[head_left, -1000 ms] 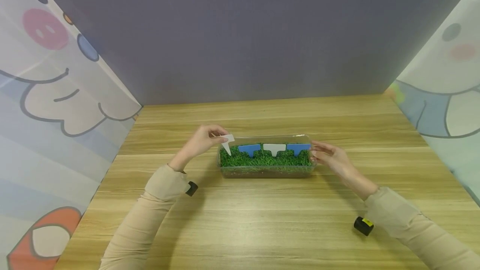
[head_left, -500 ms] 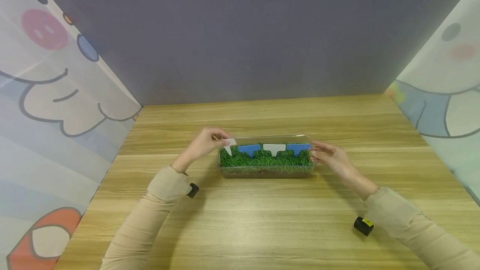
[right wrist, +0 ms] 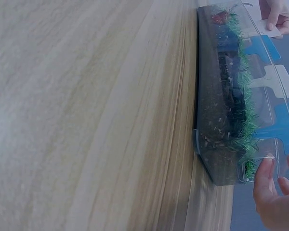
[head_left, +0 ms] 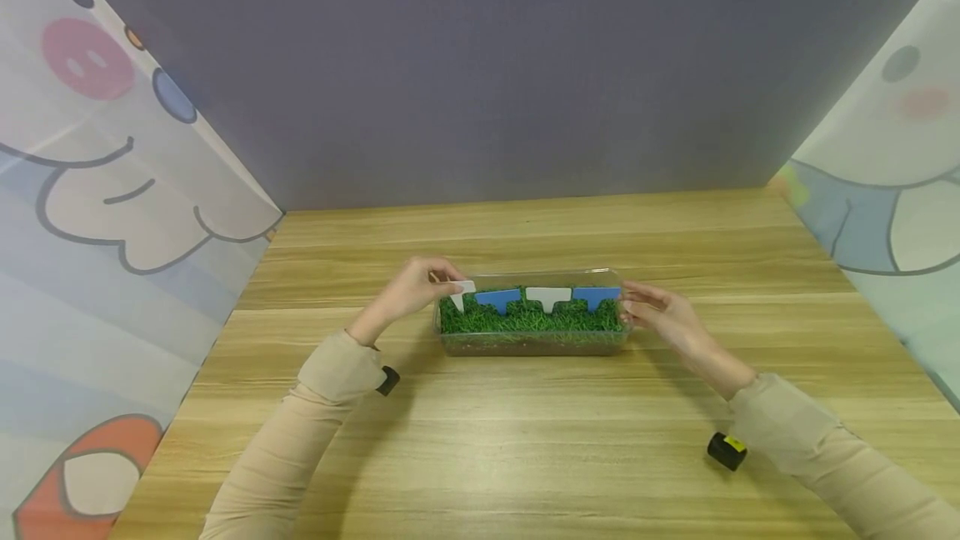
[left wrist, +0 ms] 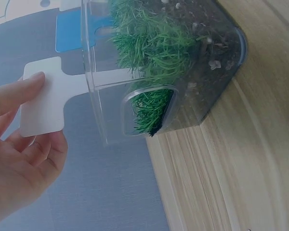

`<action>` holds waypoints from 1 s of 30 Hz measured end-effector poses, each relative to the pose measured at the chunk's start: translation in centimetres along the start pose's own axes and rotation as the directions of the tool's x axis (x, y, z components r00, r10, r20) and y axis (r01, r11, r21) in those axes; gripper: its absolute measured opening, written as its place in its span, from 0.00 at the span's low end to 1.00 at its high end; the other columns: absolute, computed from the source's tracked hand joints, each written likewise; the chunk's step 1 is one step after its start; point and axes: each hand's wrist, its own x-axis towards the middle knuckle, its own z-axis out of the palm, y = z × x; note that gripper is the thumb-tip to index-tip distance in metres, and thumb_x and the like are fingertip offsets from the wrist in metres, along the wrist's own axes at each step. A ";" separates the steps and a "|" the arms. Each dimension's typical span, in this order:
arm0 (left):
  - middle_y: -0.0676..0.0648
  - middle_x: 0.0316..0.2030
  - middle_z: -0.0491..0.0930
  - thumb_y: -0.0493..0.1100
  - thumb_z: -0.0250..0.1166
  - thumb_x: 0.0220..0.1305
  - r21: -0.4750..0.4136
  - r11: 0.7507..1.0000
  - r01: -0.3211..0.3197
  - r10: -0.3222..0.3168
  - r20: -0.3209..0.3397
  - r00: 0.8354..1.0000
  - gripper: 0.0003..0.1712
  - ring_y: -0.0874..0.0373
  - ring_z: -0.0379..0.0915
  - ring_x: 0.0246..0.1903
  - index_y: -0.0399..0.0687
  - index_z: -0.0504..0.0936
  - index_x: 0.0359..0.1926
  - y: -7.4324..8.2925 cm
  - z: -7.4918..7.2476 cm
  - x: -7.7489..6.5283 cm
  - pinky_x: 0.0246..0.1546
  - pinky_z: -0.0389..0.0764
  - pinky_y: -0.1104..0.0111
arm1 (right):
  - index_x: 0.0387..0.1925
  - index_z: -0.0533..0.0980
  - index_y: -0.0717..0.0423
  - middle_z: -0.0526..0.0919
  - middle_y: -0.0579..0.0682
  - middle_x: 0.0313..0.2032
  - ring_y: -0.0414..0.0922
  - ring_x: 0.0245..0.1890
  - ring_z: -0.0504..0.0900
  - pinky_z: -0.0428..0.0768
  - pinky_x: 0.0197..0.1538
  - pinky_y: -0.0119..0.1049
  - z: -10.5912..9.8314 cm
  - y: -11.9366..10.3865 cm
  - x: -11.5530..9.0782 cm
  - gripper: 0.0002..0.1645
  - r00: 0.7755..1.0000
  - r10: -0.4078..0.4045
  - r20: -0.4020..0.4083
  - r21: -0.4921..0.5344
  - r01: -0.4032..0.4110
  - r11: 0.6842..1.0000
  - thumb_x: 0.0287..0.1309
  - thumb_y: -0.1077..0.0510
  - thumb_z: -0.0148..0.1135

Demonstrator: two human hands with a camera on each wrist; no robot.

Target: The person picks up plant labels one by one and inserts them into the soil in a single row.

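Note:
A clear plastic planter box (head_left: 534, 346) with soil and green grass (head_left: 525, 322) stands on the table. My left hand (head_left: 414, 288) pinches a white T-shaped plant label (left wrist: 50, 103) by its wide head, at the box's left end. The label's stem points down into the grass, its tip hidden there. To its right stand a blue plant label (head_left: 498, 301), a white one (head_left: 548, 296) and another blue one (head_left: 595, 297). My right hand (head_left: 663, 317) grips the box's right end, fingertips at the wall and rim (right wrist: 279, 168).
The wooden table (head_left: 510, 440) spreads around the box. A dark grey panel (head_left: 510, 73) rises behind it, and cartoon-printed curtains (head_left: 97, 215) flank both sides. Black wrist cameras (head_left: 726, 451) hang below the sleeves.
My left hand has moved slightly down and right, lowering the white plant label, now more upright, further into the grass. My right hand stays at the box's right end.

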 end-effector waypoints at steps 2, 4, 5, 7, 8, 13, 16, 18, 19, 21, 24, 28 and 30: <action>0.48 0.27 0.78 0.35 0.63 0.53 0.013 1.000 -0.003 0.003 -0.002 1.000 0.07 0.57 0.70 0.26 0.41 0.82 0.34 0.0 0.0 0.1 0.27 0.74 0.68 | 0.61 0.60 0.61 0.76 0.43 0.45 0.38 0.40 0.79 0.76 0.44 0.29 0.0 0.0 0.0 0.50 1.000 -0.002 0.001 -0.008 0.002 1.000 0.41 0.38 0.63; 0.48 0.27 0.78 0.35 0.63 0.52 0.019 1.000 -0.002 0.002 -0.005 1.000 0.06 0.58 0.70 0.26 0.41 0.82 0.34 0.0 0.1 0.1 0.27 0.74 0.68 | 0.61 0.60 0.61 0.76 0.44 0.45 0.38 0.40 0.79 0.76 0.44 0.29 0.0 0.0 0.0 0.50 1.000 -0.002 -0.003 -0.009 0.002 1.000 0.41 0.38 0.63; 0.49 0.27 0.78 0.35 0.63 0.52 0.026 1.000 -0.010 0.010 -0.006 1.000 0.06 0.58 0.70 0.26 0.41 0.82 0.34 0.0 0.1 0.1 0.28 0.74 0.68 | 0.61 0.60 0.61 0.76 0.44 0.46 0.38 0.40 0.79 0.76 0.44 0.29 0.0 0.0 0.0 0.50 1.000 -0.003 -0.004 -0.010 0.003 1.000 0.41 0.38 0.63; 0.49 0.27 0.79 0.35 0.63 0.52 0.037 0.999 -0.027 0.027 -0.008 1.000 0.06 0.58 0.70 0.26 0.41 0.82 0.34 0.0 0.0 0.1 0.29 0.74 0.67 | 0.61 0.60 0.60 0.76 0.46 0.47 0.38 0.40 0.79 0.76 0.44 0.29 0.0 0.1 0.0 0.50 1.000 -0.001 -0.008 -0.011 0.001 1.000 0.41 0.38 0.64; 0.49 0.28 0.79 0.35 0.63 0.52 0.037 0.999 -0.034 0.034 -0.010 0.999 0.06 0.58 0.70 0.26 0.41 0.82 0.34 -0.1 0.0 0.1 0.29 0.74 0.67 | 0.61 0.60 0.60 0.76 0.47 0.48 0.38 0.40 0.79 0.76 0.44 0.29 0.0 0.1 0.1 0.49 1.000 0.000 -0.010 -0.012 0.000 1.000 0.41 0.38 0.64; 0.49 0.28 0.79 0.35 0.63 0.52 0.042 0.998 -0.051 0.052 -0.013 0.999 0.06 0.59 0.71 0.26 0.41 0.82 0.34 -0.2 -0.1 0.2 0.29 0.74 0.68 | 0.61 0.60 0.59 0.74 0.51 0.51 0.38 0.40 0.79 0.75 0.45 0.29 -0.1 0.2 0.1 0.45 1.000 0.016 -0.013 -0.027 -0.016 1.000 0.45 0.41 0.63; 0.48 0.29 0.80 0.34 0.63 0.52 0.037 0.998 -0.052 0.052 0.000 0.999 0.07 0.59 0.71 0.27 0.40 0.82 0.34 -0.2 -0.2 0.2 0.29 0.75 0.69 | 0.61 0.60 0.59 0.74 0.51 0.51 0.38 0.40 0.79 0.75 0.45 0.29 -0.1 0.2 0.1 0.46 1.000 0.016 -0.009 -0.029 -0.016 0.999 0.45 0.40 0.62; 0.48 0.29 0.80 0.34 0.63 0.51 0.033 0.998 -0.049 0.049 0.011 0.999 0.07 0.59 0.72 0.27 0.40 0.82 0.34 -0.2 -0.2 0.2 0.28 0.75 0.69 | 0.61 0.60 0.59 0.74 0.48 0.49 0.38 0.40 0.79 0.75 0.45 0.29 0.0 0.1 0.1 0.48 1.000 0.015 -0.005 -0.019 -0.015 1.000 0.43 0.39 0.63; 0.47 0.29 0.80 0.34 0.63 0.51 0.030 0.998 -0.047 0.047 0.017 0.999 0.07 0.59 0.72 0.27 0.40 0.82 0.34 -0.2 -0.2 0.2 0.28 0.75 0.69 | 0.61 0.60 0.60 0.75 0.47 0.48 0.38 0.40 0.79 0.75 0.45 0.29 0.0 0.1 0.1 0.49 1.000 0.015 -0.004 -0.011 -0.015 1.000 0.41 0.38 0.64; 0.47 0.30 0.80 0.33 0.63 0.51 0.030 0.999 -0.040 0.039 0.023 0.999 0.07 0.58 0.72 0.27 0.39 0.82 0.34 -0.1 -0.2 0.1 0.27 0.75 0.69 | 0.61 0.59 0.61 0.76 0.44 0.46 0.38 0.40 0.79 0.75 0.45 0.29 0.0 0.0 0.1 0.51 1.000 0.011 0.005 -0.001 -0.011 1.000 0.40 0.38 0.64; 0.47 0.30 0.80 0.33 0.63 0.51 0.029 0.999 -0.029 0.028 0.027 0.999 0.06 0.59 0.72 0.27 0.39 0.82 0.33 -0.1 -0.1 0.2 0.27 0.75 0.70 | 0.61 0.59 0.62 0.76 0.41 0.44 0.38 0.40 0.79 0.75 0.45 0.29 0.0 0.0 0.1 0.53 1.000 0.012 0.009 0.007 -0.012 1.000 0.38 0.37 0.65; 0.47 0.30 0.80 0.33 0.63 0.51 0.027 0.999 -0.029 0.028 0.033 0.999 0.06 0.58 0.72 0.27 0.39 0.82 0.33 0.0 -0.1 0.2 0.27 0.75 0.69 | 0.62 0.59 0.61 0.76 0.43 0.46 0.38 0.40 0.79 0.75 0.46 0.29 -0.1 0.2 0.1 0.53 1.000 0.013 0.006 0.006 -0.013 1.000 0.39 0.37 0.64; 0.47 0.30 0.80 0.32 0.63 0.51 0.027 0.999 -0.033 0.032 0.037 0.999 0.06 0.58 0.73 0.27 0.39 0.82 0.33 0.0 -0.1 0.2 0.28 0.75 0.69 | 0.61 0.59 0.60 0.76 0.45 0.47 0.38 0.40 0.79 0.75 0.46 0.29 -0.1 0.2 0.2 0.51 1.000 0.017 -0.001 0.008 -0.017 1.000 0.39 0.38 0.65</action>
